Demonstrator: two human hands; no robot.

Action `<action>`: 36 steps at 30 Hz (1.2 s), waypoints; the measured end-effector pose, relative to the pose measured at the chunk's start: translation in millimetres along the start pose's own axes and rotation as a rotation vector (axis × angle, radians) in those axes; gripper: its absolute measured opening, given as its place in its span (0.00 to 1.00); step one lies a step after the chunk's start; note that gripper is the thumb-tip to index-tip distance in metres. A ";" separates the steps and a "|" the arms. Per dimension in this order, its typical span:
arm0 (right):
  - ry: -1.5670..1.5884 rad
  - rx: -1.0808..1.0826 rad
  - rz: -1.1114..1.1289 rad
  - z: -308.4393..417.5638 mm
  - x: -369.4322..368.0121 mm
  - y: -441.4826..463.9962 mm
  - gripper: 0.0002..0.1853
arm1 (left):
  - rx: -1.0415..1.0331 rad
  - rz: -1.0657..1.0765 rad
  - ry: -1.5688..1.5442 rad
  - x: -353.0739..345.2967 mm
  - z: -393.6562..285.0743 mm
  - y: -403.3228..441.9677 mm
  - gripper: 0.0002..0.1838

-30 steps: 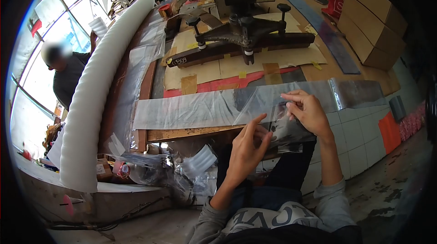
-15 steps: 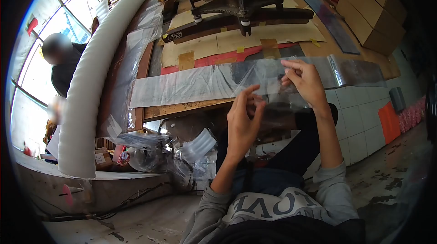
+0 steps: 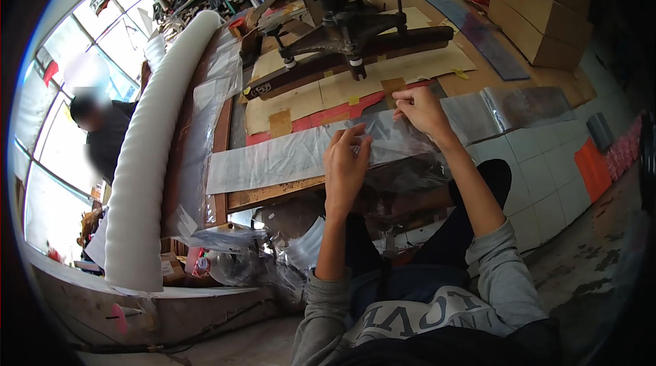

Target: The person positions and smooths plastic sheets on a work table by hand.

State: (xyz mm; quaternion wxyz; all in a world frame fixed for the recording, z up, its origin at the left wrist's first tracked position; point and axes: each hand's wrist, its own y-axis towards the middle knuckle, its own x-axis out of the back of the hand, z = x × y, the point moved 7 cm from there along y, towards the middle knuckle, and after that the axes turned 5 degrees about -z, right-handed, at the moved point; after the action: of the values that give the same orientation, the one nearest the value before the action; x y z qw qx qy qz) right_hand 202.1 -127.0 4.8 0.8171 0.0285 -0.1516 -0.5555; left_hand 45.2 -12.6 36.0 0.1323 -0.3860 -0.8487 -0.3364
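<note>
A long strip of clear plastic film (image 3: pixel 273 164) lies along the front edge of the workbench, wrinkled in its middle. Over the strip, my left hand (image 3: pixel 346 164) has its fingers curled towards the thumb, closed on a thin see-through layer of the film. To the right and farther up, my right hand (image 3: pixel 422 114) pinches the film between thumb and fingertips. The film's edges between my hands are hard to make out. Loose clear plastic hangs below the bench edge under my hands.
A dark metal press (image 3: pixel 348 48) stands over cream board (image 3: pixel 294 99) behind the strip. To the left leans a white foam roll (image 3: pixel 147 168), with a person (image 3: pixel 109 127) beyond it. Cardboard boxes (image 3: pixel 536 17) stack at the back right. A crumpled plastic heap (image 3: pixel 239 256) lies below.
Both hands have shifted left and my right hand slightly lower over the strip. The view has tilted up, showing more of the press and the far clutter.
</note>
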 end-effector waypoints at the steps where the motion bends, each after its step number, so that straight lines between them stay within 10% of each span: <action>1: -0.043 0.032 -0.009 -1.3 -1.9 1.4 0.13 | -0.015 -0.014 -0.008 0.2 2.4 0.8 0.12; 36: -0.101 0.027 -0.041 -0.7 -10.9 -0.1 0.12 | -0.045 -0.129 0.042 0.9 17.9 8.4 0.11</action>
State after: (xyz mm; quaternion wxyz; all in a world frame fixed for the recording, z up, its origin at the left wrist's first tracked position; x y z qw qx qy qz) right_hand 198.6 -117.2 1.7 0.7964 0.0148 -0.1995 -0.5707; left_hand 51.5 3.9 27.1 0.1192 -0.3261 -0.8612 -0.3711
